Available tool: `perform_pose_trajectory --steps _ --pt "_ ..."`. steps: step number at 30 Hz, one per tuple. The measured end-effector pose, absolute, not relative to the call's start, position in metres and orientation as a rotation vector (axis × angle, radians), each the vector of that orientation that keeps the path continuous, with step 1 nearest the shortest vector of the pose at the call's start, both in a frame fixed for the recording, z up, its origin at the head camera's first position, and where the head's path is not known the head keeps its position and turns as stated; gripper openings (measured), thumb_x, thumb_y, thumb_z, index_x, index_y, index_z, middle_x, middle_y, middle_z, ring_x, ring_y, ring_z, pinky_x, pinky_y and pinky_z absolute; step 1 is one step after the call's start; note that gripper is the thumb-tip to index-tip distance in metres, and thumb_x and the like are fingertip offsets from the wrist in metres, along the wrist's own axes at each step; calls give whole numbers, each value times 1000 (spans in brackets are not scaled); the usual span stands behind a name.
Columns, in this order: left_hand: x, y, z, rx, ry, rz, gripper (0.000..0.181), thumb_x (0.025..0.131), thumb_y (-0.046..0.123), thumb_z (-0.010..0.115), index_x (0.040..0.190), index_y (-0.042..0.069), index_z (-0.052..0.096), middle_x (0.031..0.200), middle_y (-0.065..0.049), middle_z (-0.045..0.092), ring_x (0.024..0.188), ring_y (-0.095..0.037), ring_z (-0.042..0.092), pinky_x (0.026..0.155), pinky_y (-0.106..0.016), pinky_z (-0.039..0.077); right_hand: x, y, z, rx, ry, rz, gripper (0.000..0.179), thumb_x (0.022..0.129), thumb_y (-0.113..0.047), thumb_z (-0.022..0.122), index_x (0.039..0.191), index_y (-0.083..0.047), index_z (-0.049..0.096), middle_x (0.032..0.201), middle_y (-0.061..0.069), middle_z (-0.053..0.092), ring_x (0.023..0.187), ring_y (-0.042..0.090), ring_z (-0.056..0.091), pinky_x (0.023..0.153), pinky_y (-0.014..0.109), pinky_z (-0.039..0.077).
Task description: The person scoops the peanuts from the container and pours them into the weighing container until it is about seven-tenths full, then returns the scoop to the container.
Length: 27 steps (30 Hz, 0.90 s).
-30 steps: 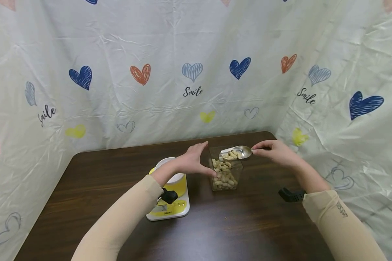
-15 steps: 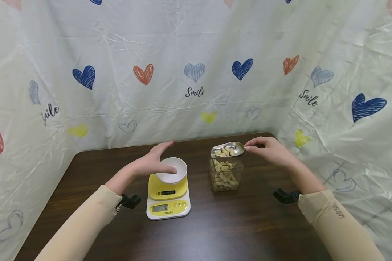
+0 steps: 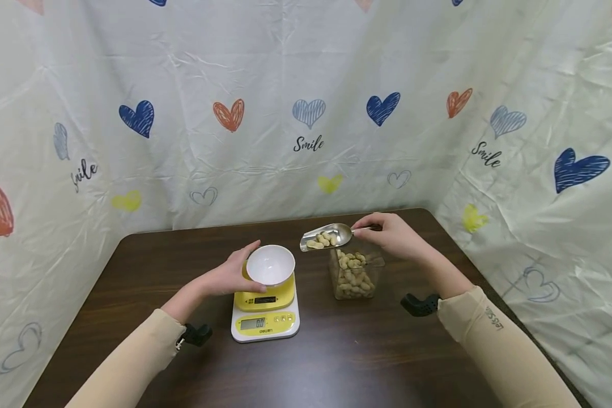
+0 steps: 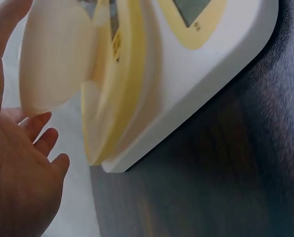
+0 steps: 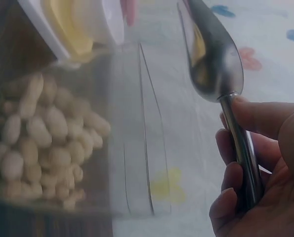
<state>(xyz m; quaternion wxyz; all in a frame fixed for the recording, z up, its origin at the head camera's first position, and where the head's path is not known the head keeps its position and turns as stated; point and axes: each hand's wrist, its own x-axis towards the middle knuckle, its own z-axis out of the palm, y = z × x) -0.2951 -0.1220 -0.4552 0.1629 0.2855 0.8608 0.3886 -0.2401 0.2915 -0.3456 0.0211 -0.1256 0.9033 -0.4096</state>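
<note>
A white bowl (image 3: pixel 271 265) sits on the yellow platform of a kitchen scale (image 3: pixel 265 324), whose display reads 0.0. My left hand (image 3: pixel 228 276) curves round the bowl's left side, thumb at the front and fingers behind. In the left wrist view, fingertips (image 4: pixel 37 123) meet the bowl's edge. My right hand (image 3: pixel 390 235) grips the handle of a metal scoop (image 3: pixel 343 233), with several peanuts (image 3: pixel 322 241) in its pan. The scoop is held level between the bowl and a clear square container (image 3: pixel 375 277), its handle end over the container. More unshelled peanuts (image 5: pixel 48 133) fill that container's lower part.
Everything stands on a dark wooden table (image 3: pixel 347 362). A white curtain (image 3: pixel 265 187) printed with hearts hangs along its back and sides. Each wrist wears a small black device, such as the right one (image 3: pixel 419 305).
My left hand has moved left from beside the container, past the bowl, and come in round the bowl's side. My right hand has carried the peanut-laden scoop left, from over the container toward the bowl.
</note>
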Motion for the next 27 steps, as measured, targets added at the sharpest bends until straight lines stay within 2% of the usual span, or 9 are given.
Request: perform_pose_trajectory --steps 9,16,27 --pt "-295 -121 -465 787 2469 1176 116 76 47 90 163 11 22 156 -18 32 141 -37 29 109 -62 33 -252 254 -351 -457 2806 -1240 21 98 -34 71 114 -20 76 117 0 68 102 19 64 87 41 51" --pt "-295 -125 -461 748 2492 1136 115 73 49 91 161 12 26 152 -16 35 136 -33 33 108 -57 35 -263 231 -355 -550 2958 -1006 16 98 -31 71 109 -22 78 108 -4 67 96 18 60 82 40 50" --pt "-298 -129 -463 745 2489 1127 115 73 50 90 161 15 24 149 -14 37 134 -31 34 109 -56 34 -263 218 -348 -611 3086 -821 14 97 -30 73 106 -22 79 102 -7 67 104 22 54 85 40 46"
